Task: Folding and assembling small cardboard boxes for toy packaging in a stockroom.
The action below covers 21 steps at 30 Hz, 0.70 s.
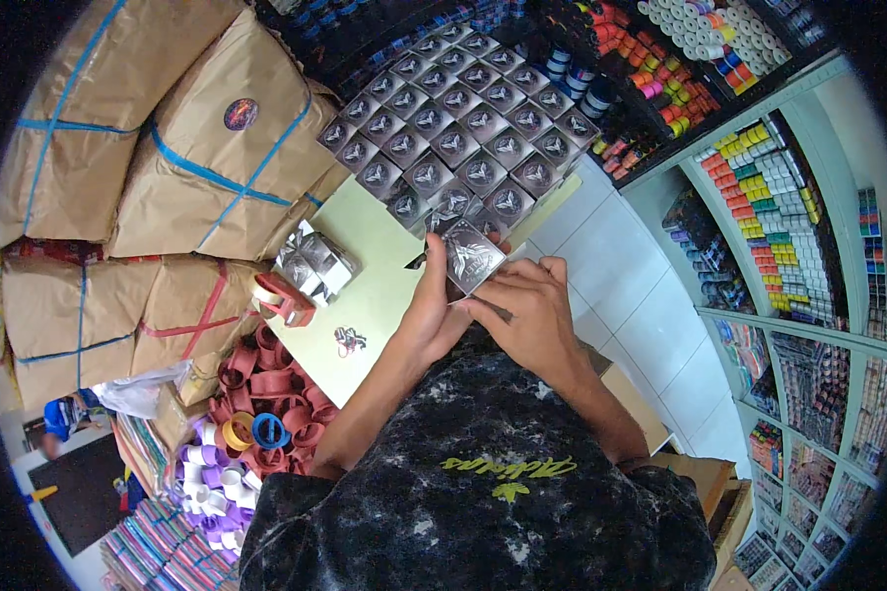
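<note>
In front of my chest, both hands hold a small square silver-grey box [473,254] with an embossed emblem on its top. My left hand [430,300] is wrapped round its left side, thumb pointing up. My right hand [530,303] grips its lower right edge with bent fingers; some fingertips are hidden. Just beyond, many matching boxes [453,143] stand in tight rows on a pale table [370,231]. To the left lie a few silvery flat-sided boxes [313,262], a red tape dispenser [288,301] with a roll on it, and a small dark-and-pink bundle [349,341].
Big brown paper parcels [202,148] tied with blue and red straps are piled on the left. Below them are red-brown rings [266,379] and white and purple spools [212,483]. Shelves [798,340] of coloured rolls line the right, above white floor tiles [650,295].
</note>
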Tool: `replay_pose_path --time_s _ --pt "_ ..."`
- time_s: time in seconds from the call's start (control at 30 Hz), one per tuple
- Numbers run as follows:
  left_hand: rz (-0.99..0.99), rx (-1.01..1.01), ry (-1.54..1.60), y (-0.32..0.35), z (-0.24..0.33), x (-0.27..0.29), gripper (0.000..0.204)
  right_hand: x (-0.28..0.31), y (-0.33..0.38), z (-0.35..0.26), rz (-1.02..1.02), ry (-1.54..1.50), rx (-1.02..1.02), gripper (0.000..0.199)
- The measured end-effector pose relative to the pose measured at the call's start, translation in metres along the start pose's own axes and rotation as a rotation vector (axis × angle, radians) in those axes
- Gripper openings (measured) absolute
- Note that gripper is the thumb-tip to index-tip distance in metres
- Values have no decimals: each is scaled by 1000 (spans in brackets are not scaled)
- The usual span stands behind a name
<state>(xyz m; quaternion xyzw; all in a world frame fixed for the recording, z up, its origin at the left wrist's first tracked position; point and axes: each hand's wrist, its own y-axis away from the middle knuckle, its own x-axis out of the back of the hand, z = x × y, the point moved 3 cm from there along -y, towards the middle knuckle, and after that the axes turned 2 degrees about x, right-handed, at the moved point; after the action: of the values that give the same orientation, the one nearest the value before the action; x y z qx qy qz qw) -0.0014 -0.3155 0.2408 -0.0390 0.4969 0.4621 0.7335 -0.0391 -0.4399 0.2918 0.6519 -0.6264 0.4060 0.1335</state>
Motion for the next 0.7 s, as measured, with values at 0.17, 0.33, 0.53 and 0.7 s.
replay_pose_path --time_s 0.17,0.33,0.53,0.7 --pt "68 -21 30 0 -6 3 65 -7 5 3 29 53 -30 12" --pt "101 -45 32 -2 -8 9 61 -11 6 5 34 59 -28 9" --pt "115 -124 192 0 6 11 59 -4 2 4 157 -37 3 31" --pt "158 -202 376 4 22 14 78 -6 6 22 358 -456 -344 45"
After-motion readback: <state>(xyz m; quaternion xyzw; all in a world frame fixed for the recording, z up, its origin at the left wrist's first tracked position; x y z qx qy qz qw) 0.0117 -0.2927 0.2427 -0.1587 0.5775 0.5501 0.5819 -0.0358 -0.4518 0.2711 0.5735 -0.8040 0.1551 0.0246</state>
